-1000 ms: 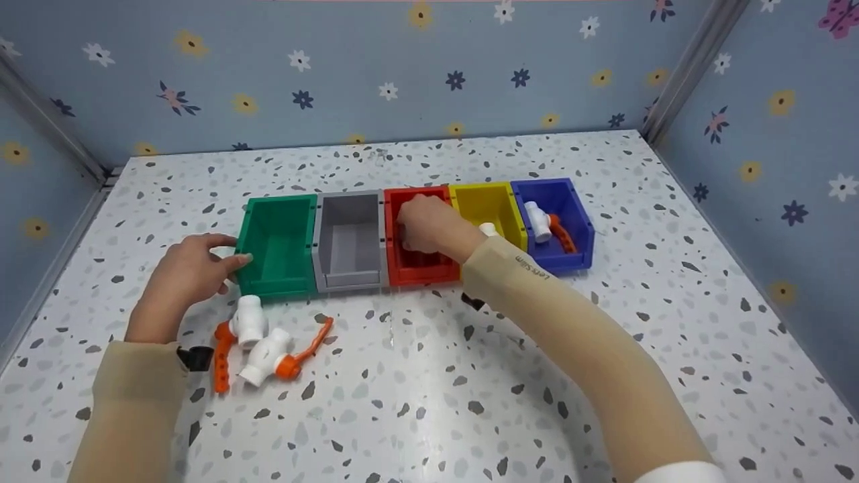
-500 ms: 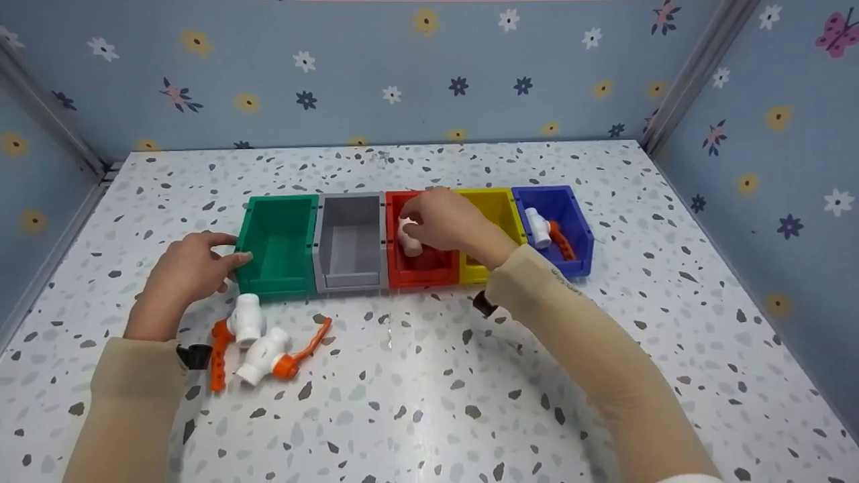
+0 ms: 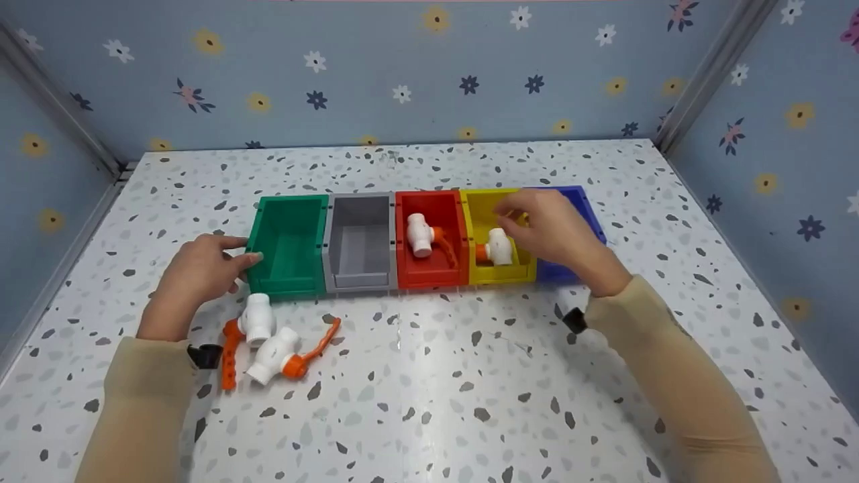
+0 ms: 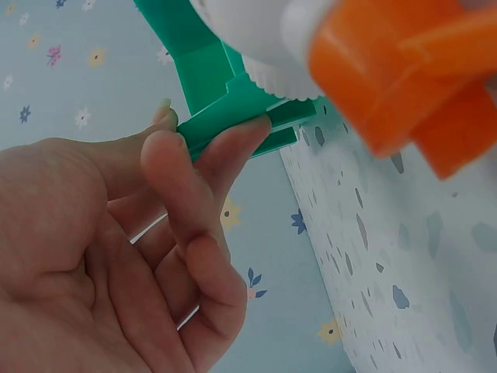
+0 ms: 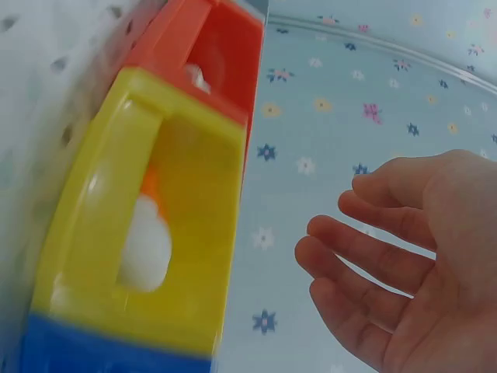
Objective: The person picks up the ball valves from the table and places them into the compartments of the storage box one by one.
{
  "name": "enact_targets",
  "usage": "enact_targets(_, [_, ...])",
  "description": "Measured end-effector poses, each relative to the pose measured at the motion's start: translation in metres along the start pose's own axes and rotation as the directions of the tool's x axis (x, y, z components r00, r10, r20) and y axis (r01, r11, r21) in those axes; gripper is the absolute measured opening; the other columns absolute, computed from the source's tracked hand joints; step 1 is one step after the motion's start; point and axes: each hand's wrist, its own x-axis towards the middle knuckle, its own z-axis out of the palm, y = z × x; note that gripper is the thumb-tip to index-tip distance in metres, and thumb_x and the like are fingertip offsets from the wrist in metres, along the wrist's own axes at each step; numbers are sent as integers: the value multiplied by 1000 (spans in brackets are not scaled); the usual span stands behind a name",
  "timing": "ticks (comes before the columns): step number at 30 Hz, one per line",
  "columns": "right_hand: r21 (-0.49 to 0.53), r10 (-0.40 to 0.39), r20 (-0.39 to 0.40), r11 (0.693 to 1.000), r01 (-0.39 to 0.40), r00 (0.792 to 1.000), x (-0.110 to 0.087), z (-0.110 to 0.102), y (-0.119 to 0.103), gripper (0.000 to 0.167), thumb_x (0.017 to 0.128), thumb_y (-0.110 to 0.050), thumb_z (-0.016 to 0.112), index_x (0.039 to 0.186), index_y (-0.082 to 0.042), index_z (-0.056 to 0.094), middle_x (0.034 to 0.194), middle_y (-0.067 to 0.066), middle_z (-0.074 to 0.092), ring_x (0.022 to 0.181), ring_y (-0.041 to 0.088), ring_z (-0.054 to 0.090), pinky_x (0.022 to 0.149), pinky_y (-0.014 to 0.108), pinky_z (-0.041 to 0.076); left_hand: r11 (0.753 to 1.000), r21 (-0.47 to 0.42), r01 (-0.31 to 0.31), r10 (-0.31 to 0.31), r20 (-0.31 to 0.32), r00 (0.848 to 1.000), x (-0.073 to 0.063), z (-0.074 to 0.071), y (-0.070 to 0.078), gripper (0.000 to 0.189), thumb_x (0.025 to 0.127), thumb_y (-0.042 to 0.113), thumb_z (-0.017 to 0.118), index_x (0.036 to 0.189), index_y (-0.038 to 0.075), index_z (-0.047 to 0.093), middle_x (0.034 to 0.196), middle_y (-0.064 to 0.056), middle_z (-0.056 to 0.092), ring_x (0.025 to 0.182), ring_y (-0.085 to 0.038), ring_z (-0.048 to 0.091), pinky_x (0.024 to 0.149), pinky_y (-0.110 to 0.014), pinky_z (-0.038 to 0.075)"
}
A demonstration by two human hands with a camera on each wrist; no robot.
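Note:
My left hand (image 3: 198,272) pinches the left side edge of the green bin (image 3: 288,276) between thumb and fingers; the left wrist view shows this grip on the green rim (image 4: 225,116). My right hand (image 3: 553,225) hovers over the yellow bin (image 3: 484,204) and partly hides the blue bin (image 3: 564,272). Its fingers are loosely bent with nothing between them, as the right wrist view of the hand (image 5: 396,256) confirms. A white ball valve with an orange handle (image 3: 421,236) lies in the red bin (image 3: 433,276). Another ball valve (image 3: 499,247) lies in the yellow bin.
Between the green and red bins stands a grey bin (image 3: 360,248). Two more white ball valves, one upright-looking (image 3: 258,319) and one slanted (image 3: 275,355), lie on the speckled table (image 3: 429,402) before the green bin. Flowered panels (image 3: 376,67) enclose the back and sides.
My right hand has let go of the ball valve in the red bin, risen out and moved right over the yellow and blue bins. My left hand keeps its hold on the green bin.

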Motion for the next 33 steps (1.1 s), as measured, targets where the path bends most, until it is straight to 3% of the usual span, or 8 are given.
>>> enact_targets(6, [-57,72,-48,996,-75,996,-34,-13,34,21,96,-17,66,114,-8,73,102,6,68,89,24,63,77,41,54,1000,1,-1,1,-12,1000,-1,1,0,66,103,41,53,151,-1,36,115,-28,62,85,-30,64,79,-49,52])
enact_targets(9, [-59,117,-63,991,-121,991,-47,-18,49,21,96,-18,66,113,-7,73,102,8,67,89,27,61,80,45,54,1000,-1,-2,2,-17,1000,0,0,-1,67,103,42,53,151,-1,36,115,-28,62,85,-31,63,77,-47,52])
enact_targets(14, [-50,154,-91,986,-159,984,-64,-24,77,20,94,-12,68,112,-5,72,110,13,64,98,32,61,87,52,52,1000,-2,-2,2,-18,1000,0,1,-2,67,103,42,53,152,-1,36,116,-29,61,84,-30,63,78,-48,52])
enact_targets(20, [-24,200,-136,978,-205,970,-78,-21,105,23,89,-7,72,112,-2,72,107,16,63,93,33,62,80,52,53,1000,11,-20,20,-16,1000,0,2,-3,67,103,41,53,151,-2,35,116,-30,62,82,-29,66,81,-53,52])
enact_targets(33, [86,373,-147,927,-364,916,-86,-9,118,29,92,-25,74,111,-2,72,112,18,65,100,37,66,80,53,55,1000,7,17,-17,6,1000,-2,0,-1,68,102,41,54,152,0,34,110,-26,64,81,-29,62,76,-46,51])
